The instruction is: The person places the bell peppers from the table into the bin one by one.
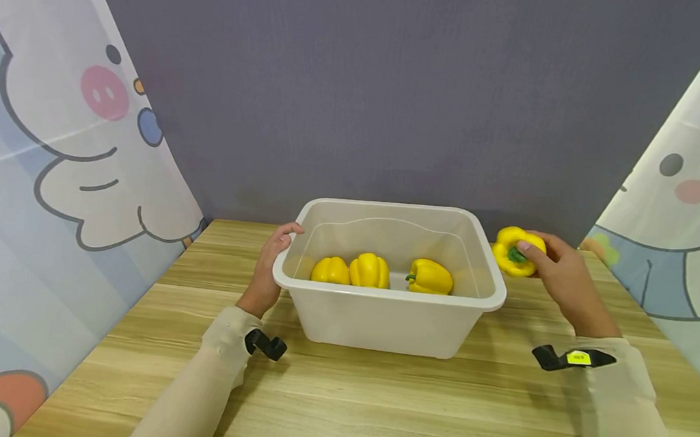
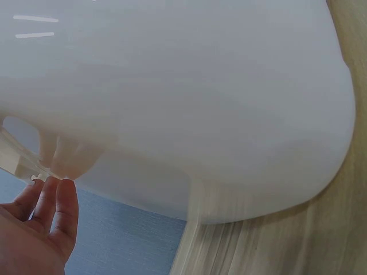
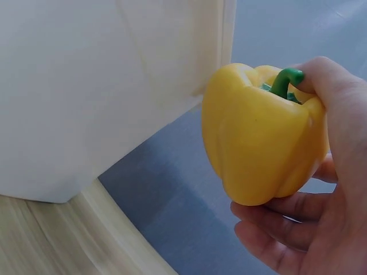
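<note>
A white plastic bin point(image 1: 379, 320) stands on the wooden table, with three yellow bell peppers inside: one at the left point(image 1: 330, 270), another point(image 1: 370, 271) right beside it, and a third pepper point(image 1: 432, 278) lying on its side to the right. My left hand point(image 1: 269, 263) grips the bin's left rim, its fingertips bent over the edge. Beyond the right rim, my right hand point(image 1: 567, 277) holds a yellow bell pepper point(image 3: 258, 137) off the table. The thumb lies by its green stem point(image 3: 281, 85) and the other fingers support it from below.
Pale wooden tabletop point(image 1: 360, 404) surrounds the bin. A dark grey panel point(image 1: 397, 92) rises behind it. Cartoon-printed sheets flank the table on the left point(image 1: 23, 220) and right point(image 1: 682, 238). Each wrist wears a black strap mount.
</note>
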`<move>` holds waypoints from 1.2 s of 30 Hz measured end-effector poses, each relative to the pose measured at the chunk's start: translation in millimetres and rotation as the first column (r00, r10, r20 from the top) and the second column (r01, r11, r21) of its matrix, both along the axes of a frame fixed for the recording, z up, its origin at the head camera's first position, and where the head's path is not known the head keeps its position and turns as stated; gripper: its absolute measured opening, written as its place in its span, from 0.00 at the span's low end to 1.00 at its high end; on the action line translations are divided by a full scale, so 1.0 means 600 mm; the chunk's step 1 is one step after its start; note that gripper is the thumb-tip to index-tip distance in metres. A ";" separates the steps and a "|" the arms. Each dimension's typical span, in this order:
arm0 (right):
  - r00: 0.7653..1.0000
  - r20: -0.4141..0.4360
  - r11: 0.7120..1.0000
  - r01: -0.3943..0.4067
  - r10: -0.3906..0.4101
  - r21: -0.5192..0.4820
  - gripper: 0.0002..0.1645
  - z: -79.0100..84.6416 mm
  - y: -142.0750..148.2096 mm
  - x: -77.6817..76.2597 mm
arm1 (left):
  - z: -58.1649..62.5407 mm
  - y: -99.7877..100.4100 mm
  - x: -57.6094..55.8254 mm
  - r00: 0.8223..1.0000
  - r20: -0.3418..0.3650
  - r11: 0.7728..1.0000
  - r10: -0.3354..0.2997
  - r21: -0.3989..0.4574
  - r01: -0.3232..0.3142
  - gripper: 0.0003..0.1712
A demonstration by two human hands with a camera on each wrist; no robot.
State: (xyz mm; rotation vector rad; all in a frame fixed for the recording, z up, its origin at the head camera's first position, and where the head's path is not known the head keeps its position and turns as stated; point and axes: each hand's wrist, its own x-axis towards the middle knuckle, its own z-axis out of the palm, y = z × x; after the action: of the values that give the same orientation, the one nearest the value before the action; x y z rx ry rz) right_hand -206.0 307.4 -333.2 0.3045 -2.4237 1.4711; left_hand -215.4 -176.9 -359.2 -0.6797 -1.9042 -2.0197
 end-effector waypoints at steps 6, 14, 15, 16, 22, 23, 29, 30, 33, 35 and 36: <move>1.000 0.000 0.999 -0.001 0.001 -0.046 0.33 0.004 -0.003 0.004 | 0.001 0.002 0.004 1.000 0.007 1.000 0.017 0.000 -0.017 0.28; 1.000 -0.011 0.997 -0.004 0.003 -0.071 0.28 0.009 -0.006 0.006 | 0.003 0.004 0.006 1.000 0.007 1.000 0.017 -0.001 -0.017 0.28; 1.000 -0.013 0.998 -0.002 0.001 -0.070 0.26 0.010 -0.006 0.006 | 0.003 0.003 0.006 1.000 0.006 1.000 0.016 -0.004 -0.016 0.28; 1.000 -0.018 0.998 -0.002 0.001 -0.069 0.25 0.011 -0.005 0.006 | 0.003 0.003 0.006 1.000 0.007 1.000 0.015 -0.006 -0.015 0.28; 0.999 -0.047 0.997 0.005 -0.008 -0.073 0.20 0.016 -0.002 0.007 | 0.004 0.003 0.006 1.000 0.010 1.000 0.013 -0.014 -0.013 0.28; 0.999 -0.048 0.997 0.009 -0.012 -0.074 0.20 0.017 -0.002 0.007 | 0.004 0.003 0.006 1.000 0.010 1.000 0.012 -0.013 -0.012 0.28; 0.997 -0.044 0.995 0.059 -0.062 -0.082 0.26 0.024 -0.005 0.011 | 0.004 0.002 0.005 1.000 0.008 1.000 0.005 -0.006 -0.005 0.27; 0.996 -0.044 0.994 0.071 -0.075 -0.086 0.27 0.025 -0.006 0.011 | 0.004 0.003 0.005 1.000 0.007 1.000 0.005 -0.004 -0.005 0.27; 0.994 -0.053 0.991 0.088 -0.094 -0.105 0.27 0.030 -0.008 0.014 | 0.004 0.003 0.004 1.000 0.005 1.000 0.009 0.000 -0.009 0.26; 0.993 -0.057 0.989 0.098 -0.105 -0.114 0.27 0.033 -0.010 0.015 | 0.004 0.003 0.004 1.000 0.001 1.000 0.013 0.004 -0.013 0.25; 0.992 -0.056 0.987 0.104 -0.111 -0.119 0.26 0.034 -0.011 0.016 | 0.004 0.003 0.004 1.000 0.000 1.000 0.014 0.006 -0.014 0.25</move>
State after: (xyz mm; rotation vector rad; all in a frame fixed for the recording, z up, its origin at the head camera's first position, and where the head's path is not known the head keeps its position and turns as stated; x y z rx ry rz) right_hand -196.6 300.6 -313.1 0.1878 -2.2584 1.5239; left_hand -212.9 -175.2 -357.1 -0.6629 -1.8965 -2.0157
